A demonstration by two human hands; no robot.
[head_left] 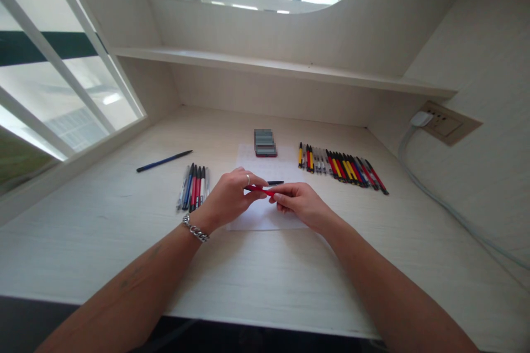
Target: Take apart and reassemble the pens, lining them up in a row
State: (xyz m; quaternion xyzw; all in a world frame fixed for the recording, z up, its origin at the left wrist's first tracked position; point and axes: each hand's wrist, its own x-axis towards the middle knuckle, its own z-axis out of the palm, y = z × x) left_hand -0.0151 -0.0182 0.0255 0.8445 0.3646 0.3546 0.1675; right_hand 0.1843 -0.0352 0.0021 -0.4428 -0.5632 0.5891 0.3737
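My left hand (232, 194) and my right hand (298, 203) meet over a white sheet of paper (265, 215) on the desk. Both pinch a red pen (260, 190) held level between them, fingers closed on it. A black pen piece (275, 182) lies on the paper just behind the red pen. A chain bracelet sits on my left wrist and a ring on a left finger. A small row of pens (194, 186) lies left of my left hand.
A long row of yellow, red, black and clear pens (342, 167) lies to the right. A stack of grey erasers (265, 143) stands behind the paper. A lone blue pen (164, 161) lies far left. A cable (434, 193) runs from a wall socket (445, 121).
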